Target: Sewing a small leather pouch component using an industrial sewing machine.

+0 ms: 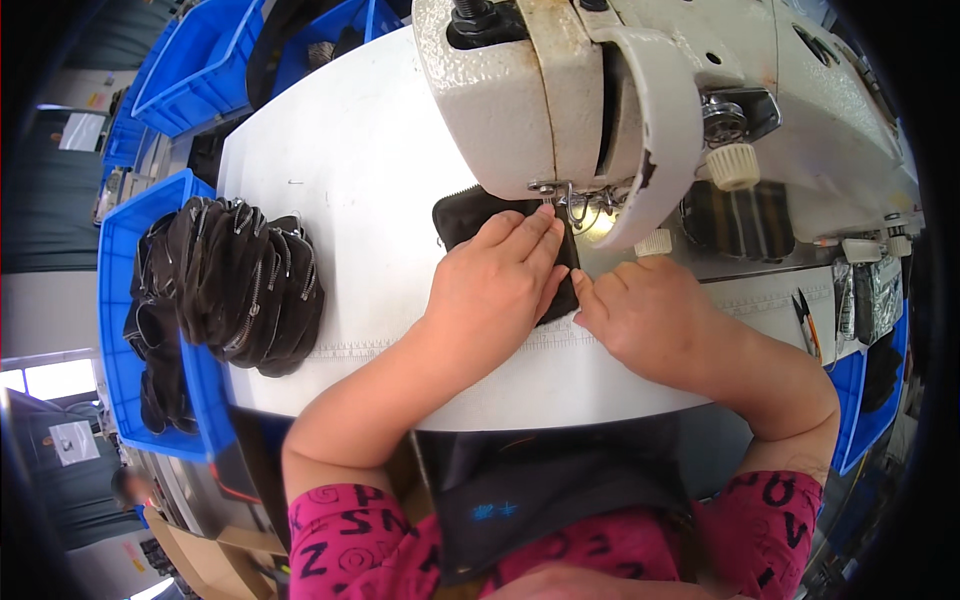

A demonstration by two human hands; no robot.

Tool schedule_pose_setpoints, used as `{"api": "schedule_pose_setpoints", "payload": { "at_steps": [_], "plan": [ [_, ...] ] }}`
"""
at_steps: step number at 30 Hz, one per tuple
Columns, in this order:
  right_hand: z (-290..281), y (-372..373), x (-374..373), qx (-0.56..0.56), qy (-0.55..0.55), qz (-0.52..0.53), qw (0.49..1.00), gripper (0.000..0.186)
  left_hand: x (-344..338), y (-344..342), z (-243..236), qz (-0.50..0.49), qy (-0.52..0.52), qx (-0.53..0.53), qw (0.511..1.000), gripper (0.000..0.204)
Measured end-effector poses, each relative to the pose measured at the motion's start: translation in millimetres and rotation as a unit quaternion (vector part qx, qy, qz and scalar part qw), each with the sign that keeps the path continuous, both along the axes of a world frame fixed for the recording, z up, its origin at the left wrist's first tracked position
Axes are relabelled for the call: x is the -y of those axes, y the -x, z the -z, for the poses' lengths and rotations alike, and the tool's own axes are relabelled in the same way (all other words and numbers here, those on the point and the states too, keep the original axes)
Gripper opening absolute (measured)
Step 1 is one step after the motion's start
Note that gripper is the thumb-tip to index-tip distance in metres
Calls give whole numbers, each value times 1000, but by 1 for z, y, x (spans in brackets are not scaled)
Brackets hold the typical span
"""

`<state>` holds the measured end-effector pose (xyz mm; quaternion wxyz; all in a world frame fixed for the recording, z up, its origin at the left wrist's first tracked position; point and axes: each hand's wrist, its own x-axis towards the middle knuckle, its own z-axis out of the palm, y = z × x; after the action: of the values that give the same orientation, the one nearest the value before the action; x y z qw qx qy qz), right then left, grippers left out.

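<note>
I count two hands: the left hand [500, 265] lies flat, fingers together, on one dark zippered pouch [462, 217]; the right hand [645, 320] touches its edge, though whether it pinches I can't tell. One white sewing machine [660, 110] stands over the pouch. Beyond the table [350, 200], upper left, sits one blue bin [185, 85].

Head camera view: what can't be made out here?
Head view: middle of the dark fabric piece, covered by the left hand.
Head view: top of the sewing machine, cut off by the upper edge.
Head view: inside the nearer left blue bin, partly hidden by dark zippered pieces.
</note>
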<state>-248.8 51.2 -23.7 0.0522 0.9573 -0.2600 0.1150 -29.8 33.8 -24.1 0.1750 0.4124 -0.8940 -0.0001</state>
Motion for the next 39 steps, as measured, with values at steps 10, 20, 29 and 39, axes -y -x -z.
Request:
{"api": "schedule_pose_setpoints", "payload": {
  "at_steps": [10,20,29,39],
  "plan": [
    [3,-1,5,-18,-39,58,997,41,16,-3,3,-22,-20,-12,999,37],
    [3,-1,7,-7,-45,63,997,44,19,-5,2,-20,-23,-21,999,34],
    [2,1,11,8,-44,77,996,47,19,-5,2,-23,-12,-28,999,34],
    [9,-2,20,92,-64,117,987,34,-10,-22,-8,-3,-21,-1,1000,71]
  ]
}}
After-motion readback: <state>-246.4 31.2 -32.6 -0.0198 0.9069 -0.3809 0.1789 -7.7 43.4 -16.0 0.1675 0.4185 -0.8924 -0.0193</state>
